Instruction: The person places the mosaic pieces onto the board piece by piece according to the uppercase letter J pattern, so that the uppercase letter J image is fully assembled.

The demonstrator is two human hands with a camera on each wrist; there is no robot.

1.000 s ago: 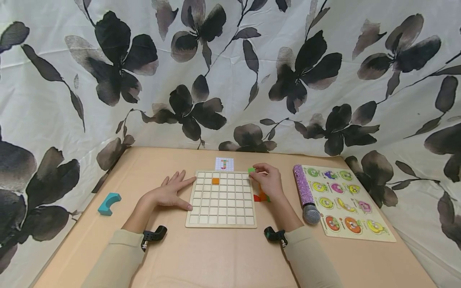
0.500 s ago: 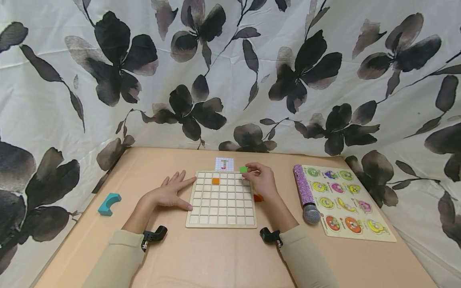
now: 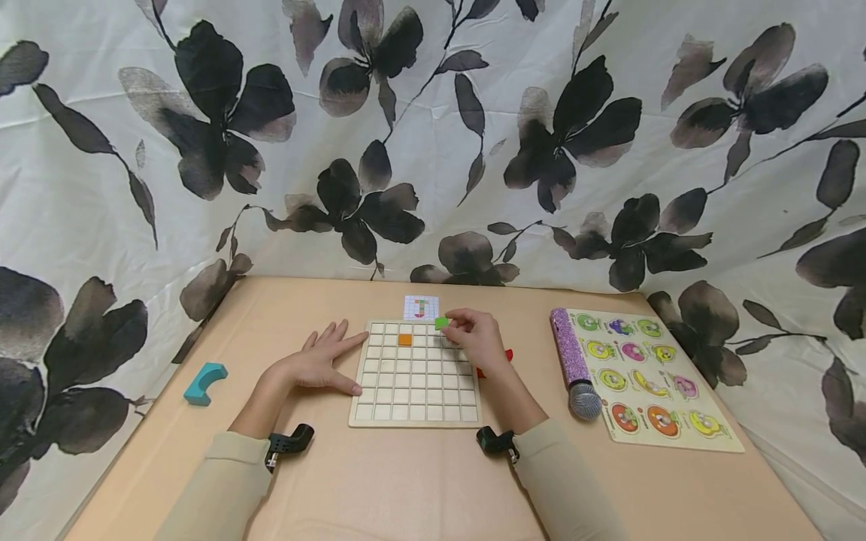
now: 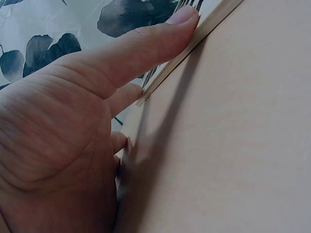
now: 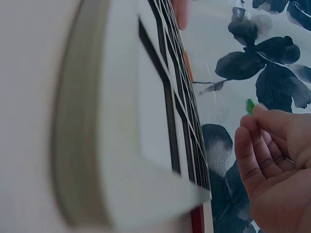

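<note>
A pale grid board (image 3: pixel 409 391) lies mid-table, with one orange square tile (image 3: pixel 404 340) in its second row. My left hand (image 3: pixel 311 364) rests beside the board with fingers spread, its thumb (image 4: pixel 182 29) and index fingertip at the left edge. Between thumb and fingertips my right hand (image 3: pixel 476 338) pinches a green square tile (image 3: pixel 442 323) over the board's top row, right of the middle. In the right wrist view the green tile (image 5: pixel 250 106) sticks out from the fingertips. Red pieces (image 3: pixel 509 354) show at the board's right side, partly hidden behind the right hand.
A small card with a coloured letter pattern (image 3: pixel 422 308) lies behind the board. At the right are a purple glittery microphone (image 3: pixel 571 357) and a fruit picture board (image 3: pixel 649 383). A teal arch block (image 3: pixel 205 384) lies at far left. A floral cloth (image 3: pixel 433 135) hangs behind the table.
My right hand has moved left with the green tile, from the board's top right corner to nearer the middle of the top row. My left hand has stayed in place.
</note>
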